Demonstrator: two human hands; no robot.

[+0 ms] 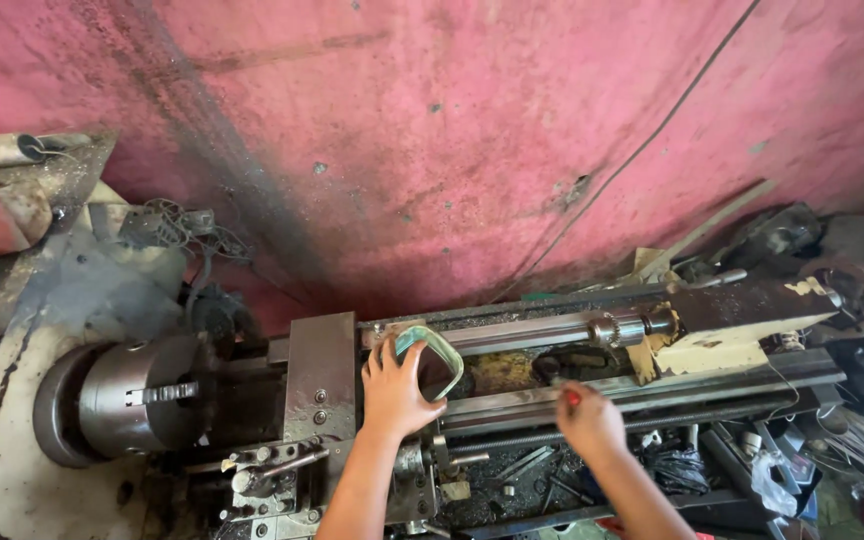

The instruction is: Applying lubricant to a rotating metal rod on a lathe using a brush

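Note:
My left hand point(392, 392) grips a rounded, square-ish metal ring with a pale green rim point(438, 352), holding it over the bed of a lathe point(512, 395). My right hand point(588, 418) is closed around a small red-tipped object point(573, 397), partly hidden by the fingers, just above the front bed rail. The lathe chuck point(130, 395) sits at the left, with the grey carriage point(320, 375) beside my left hand. The tailstock point(727, 325) with its drill chuck point(620, 329) points left along the bed.
A stained pink wall point(432, 140) rises behind the lathe. Metal tubes point(7, 150) lie on a ledge at upper left. Clutter, bags and parts point(832, 440) crowd the right side. Loose tools and swarf point(522, 470) lie in the tray below the bed.

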